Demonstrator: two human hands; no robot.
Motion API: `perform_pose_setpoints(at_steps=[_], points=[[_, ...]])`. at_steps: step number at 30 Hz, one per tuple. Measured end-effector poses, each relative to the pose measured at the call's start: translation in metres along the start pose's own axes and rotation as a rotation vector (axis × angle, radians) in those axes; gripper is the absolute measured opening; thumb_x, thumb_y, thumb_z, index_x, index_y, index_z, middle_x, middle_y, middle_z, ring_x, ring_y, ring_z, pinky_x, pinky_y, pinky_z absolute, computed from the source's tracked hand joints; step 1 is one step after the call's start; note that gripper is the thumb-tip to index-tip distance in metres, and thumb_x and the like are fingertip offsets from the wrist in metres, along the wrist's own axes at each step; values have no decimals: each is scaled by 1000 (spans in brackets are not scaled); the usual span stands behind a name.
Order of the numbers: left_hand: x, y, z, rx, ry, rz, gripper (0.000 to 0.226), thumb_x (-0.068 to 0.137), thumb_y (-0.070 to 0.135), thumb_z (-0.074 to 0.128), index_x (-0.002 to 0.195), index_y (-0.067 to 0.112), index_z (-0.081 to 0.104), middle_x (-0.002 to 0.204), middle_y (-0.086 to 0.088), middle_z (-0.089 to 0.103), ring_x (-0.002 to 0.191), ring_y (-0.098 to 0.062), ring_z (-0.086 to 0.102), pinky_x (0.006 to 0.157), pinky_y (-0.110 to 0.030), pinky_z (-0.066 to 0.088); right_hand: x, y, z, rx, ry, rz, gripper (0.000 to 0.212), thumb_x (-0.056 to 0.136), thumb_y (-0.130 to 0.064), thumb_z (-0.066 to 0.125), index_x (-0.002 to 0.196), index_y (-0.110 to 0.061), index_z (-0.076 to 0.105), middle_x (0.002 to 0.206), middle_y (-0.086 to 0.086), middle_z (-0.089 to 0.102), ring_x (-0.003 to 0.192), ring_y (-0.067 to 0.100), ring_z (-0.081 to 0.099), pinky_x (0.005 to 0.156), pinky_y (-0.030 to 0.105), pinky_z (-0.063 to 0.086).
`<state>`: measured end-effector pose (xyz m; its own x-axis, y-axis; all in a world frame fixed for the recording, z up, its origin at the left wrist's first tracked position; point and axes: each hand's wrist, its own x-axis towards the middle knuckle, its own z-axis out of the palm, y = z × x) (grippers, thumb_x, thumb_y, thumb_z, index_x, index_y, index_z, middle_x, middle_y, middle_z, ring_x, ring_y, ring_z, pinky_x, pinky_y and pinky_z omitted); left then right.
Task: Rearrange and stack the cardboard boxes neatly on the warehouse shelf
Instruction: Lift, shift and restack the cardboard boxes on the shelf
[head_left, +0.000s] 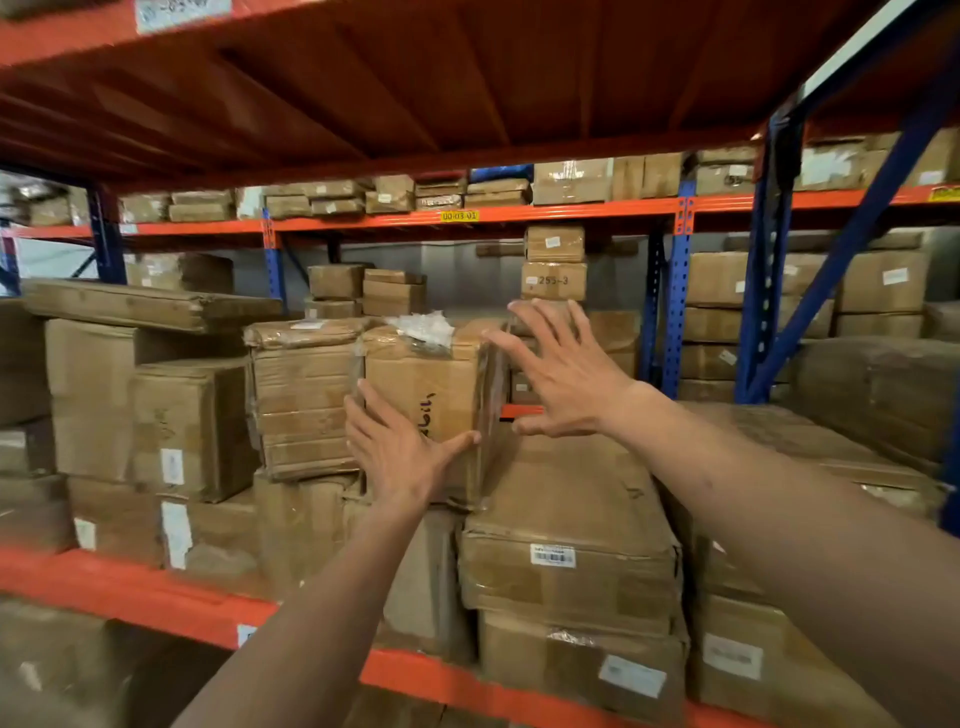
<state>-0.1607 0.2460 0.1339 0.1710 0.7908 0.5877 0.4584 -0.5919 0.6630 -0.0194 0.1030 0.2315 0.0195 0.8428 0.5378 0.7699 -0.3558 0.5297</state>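
Neighbouring taped box (306, 400) touches the handled cardboard box (426, 384) on its left side. Left hand (395, 452): grip wide, fingers straight, palm flat on box's front face, thumb at lower right corner. Box stands upright on the shelf (130, 587) stack, long axis vertical, handwriting facing out. Right hand (561, 374): fingers spread, beside box's right edge; contact unclear. Open room right, above long flat carton (566, 519).

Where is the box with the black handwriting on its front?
In the head view, the handwritten box sits mid-shelf, between the left hand and the right hand, beside the taped box.
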Motion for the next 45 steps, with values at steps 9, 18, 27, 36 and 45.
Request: perform_pose_setpoints(at_steps=[9, 18, 27, 36, 45], points=[[8, -31, 20, -58, -199, -29, 171, 41, 76, 84, 146, 16, -38, 155, -29, 9, 141, -46, 20, 115, -60, 23, 92, -63, -5, 277, -216, 109, 118, 73, -74, 72, 158, -43, -3, 163, 16, 21, 144, 44, 28, 110, 57, 32], [30, -75, 15, -436, -195, 271, 149, 50, 65, 91, 159, 30, -5, 157, -13, 22, 144, -30, 25, 117, -52, 28, 43, -25, 14, 461, -178, 404, 120, 59, -86, 70, 147, -60, -7, 151, 13, 33, 135, 42, 37, 105, 60, 39], [33, -70, 38, -784, -409, -99, 132, 34, 68, 93, 149, 38, 36, 146, 0, 31, 132, -22, 42, 113, -42, 38, 20, -2, 20, 879, -278, 767, 132, 38, -77, 89, 150, -55, 23, 153, 0, 40, 143, 29, 34, 117, 53, 31], [44, -31, 28, -928, -512, -28, 91, 59, 13, 95, 139, 30, 55, 129, -1, 67, 116, -15, 65, 95, -37, 57, -28, -3, 37, 1236, 0, 957, 90, 56, -44, 98, 134, -32, 55, 112, -19, 61, 106, 10, 59, 92, 25, 46], [20, 67, 26, -823, -482, 244, 74, 68, 18, 91, 134, 33, 61, 103, 23, 66, 102, 2, 63, 92, -32, 57, -97, 55, 1, 1188, 247, 1046, 94, 61, -46, 95, 141, -24, 53, 127, -4, 64, 118, 21, 59, 107, 48, 46]])
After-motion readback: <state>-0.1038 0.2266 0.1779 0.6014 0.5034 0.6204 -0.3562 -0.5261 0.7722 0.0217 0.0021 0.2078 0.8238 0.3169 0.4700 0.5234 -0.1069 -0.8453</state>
